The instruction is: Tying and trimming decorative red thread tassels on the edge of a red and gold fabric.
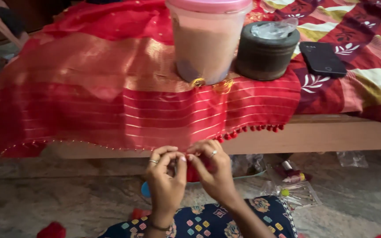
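Note:
My left hand point(165, 176) and my right hand point(214, 169) meet close together just below the hem of a red and gold cloth point(111, 97) that hangs over a wooden bed edge point(323, 134). Between the fingertips of both hands sits a small red tuft point(193, 172), partly hidden by my fingers. A row of small red pom-poms point(252, 129) lines the cloth's hem at the right. Each hand wears a ring.
On the cloth stand a clear plastic jar with a pink lid point(207, 39) and a dark round container point(266, 52). A black phone point(322, 58) lies on the patterned bedspread. Plastic packets point(294, 185) and red scraps point(51, 230) lie on the stone floor.

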